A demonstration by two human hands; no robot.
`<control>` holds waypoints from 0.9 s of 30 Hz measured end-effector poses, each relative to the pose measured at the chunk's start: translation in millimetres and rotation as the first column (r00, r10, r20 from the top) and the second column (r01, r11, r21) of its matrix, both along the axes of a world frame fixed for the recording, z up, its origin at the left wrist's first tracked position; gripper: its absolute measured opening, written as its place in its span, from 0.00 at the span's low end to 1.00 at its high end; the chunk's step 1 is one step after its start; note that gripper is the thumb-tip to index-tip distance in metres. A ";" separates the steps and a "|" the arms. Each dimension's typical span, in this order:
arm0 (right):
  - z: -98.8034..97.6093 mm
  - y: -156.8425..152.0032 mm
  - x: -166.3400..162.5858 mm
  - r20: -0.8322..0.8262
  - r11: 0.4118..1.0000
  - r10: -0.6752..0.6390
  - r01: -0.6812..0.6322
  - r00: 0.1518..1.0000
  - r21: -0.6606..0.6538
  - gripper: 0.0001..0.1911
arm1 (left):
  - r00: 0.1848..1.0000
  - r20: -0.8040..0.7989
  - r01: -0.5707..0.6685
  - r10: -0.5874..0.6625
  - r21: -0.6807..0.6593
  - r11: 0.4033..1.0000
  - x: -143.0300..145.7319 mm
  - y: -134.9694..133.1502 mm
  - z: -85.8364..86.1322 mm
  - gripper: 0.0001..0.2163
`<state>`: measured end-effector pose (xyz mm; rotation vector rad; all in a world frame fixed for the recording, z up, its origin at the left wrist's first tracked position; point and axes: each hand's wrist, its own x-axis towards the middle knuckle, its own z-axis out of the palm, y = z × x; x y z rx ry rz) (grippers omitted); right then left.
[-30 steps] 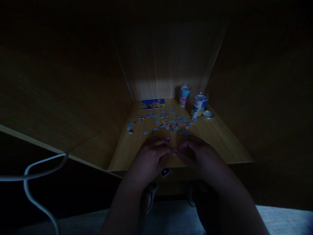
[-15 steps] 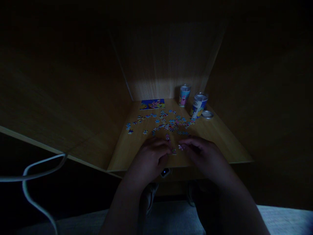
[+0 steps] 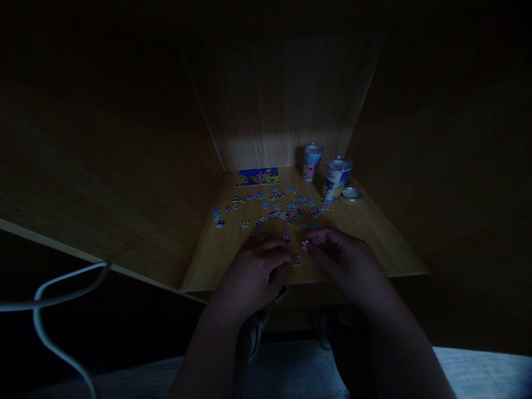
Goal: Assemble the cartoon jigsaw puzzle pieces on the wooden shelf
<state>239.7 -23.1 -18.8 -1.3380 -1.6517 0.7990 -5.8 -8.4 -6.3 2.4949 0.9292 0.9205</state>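
Observation:
Close to the front edge of the wooden surface, my left hand [image 3: 260, 263] is closed, its fingertips on a small strip of joined jigsaw puzzle pieces [image 3: 286, 235]. Part of that strip is hidden under the fingers; its pink top and lower right end [image 3: 296, 260] show. Just to the right, my right hand [image 3: 351, 257] pinches one loose pinkish puzzle piece [image 3: 305, 246] between thumb and fingertips. A small gap separates this piece from the strip. Beyond both hands lie several scattered puzzle pieces [image 3: 291, 213], mostly blue, red and yellow.
A cartoon picture card [image 3: 258, 177] lies at the back left. Two printed cans with clear tops, one farther back [image 3: 312, 162] and one nearer [image 3: 336, 178], stand at the back right beside a round lid [image 3: 351, 194]. Wooden panels enclose the surface. A white cable [image 3: 54, 346] hangs at left.
The piece in my right hand has turned and shifted slightly left, showing more of its face. My left hand stays on the strip. The view has shifted slightly.

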 end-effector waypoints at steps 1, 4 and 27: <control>-1.2 0.3 0.4 0.003 1.000 0.003 -0.003 1.000 0.018 0.14 | 1.000 0.001 0.000 0.000 0.004 1.000 0.3 -0.4 0.3 0.16; -2.0 0.8 0.8 0.026 0.999 0.031 -0.032 0.999 0.041 0.13 | 1.000 0.002 -0.004 0.004 0.008 1.000 1.3 -1.3 0.7 0.16; 4.6 -1.2 -6.7 -0.028 0.998 0.034 -0.036 0.999 -0.058 0.10 | 1.000 -0.005 0.014 -0.014 -0.020 1.000 1.3 -1.8 -0.1 0.15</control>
